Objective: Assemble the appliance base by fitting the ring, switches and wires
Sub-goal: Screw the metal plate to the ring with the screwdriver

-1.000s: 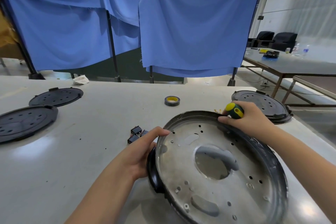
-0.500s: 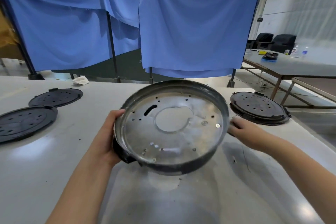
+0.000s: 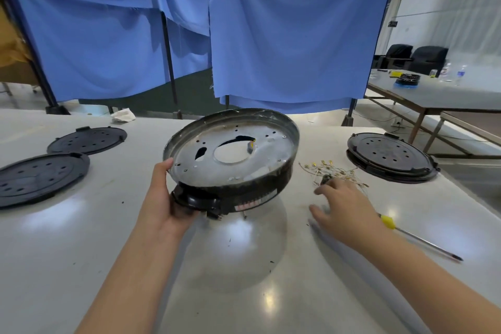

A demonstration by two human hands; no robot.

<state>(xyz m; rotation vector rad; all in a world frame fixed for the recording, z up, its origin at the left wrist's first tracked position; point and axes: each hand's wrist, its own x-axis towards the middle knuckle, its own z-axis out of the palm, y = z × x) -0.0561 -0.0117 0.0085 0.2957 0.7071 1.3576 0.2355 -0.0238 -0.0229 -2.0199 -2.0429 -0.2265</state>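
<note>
Right hand (image 3: pixel 342 207) let go of round metal appliance base (image 3: pixel 230 154), fingers spread, reaching for thin wire bundle (image 3: pixel 332 171) on surface. Left hand (image 3: pixel 165 203) grips base aloft, tilted. Pinch one wire w/o tangling.

I am in a workshop-like hall. I work at a large pale worktable (image 3: pixel 81 252) backed by blue cloth screens (image 3: pixel 284 35) hung on poles. Black perforated appliance plates (image 3: pixel 390 156) and a screwdriver (image 3: pixel 417 238) lie around; another long table (image 3: pixel 433 95) stands beyond.
</note>
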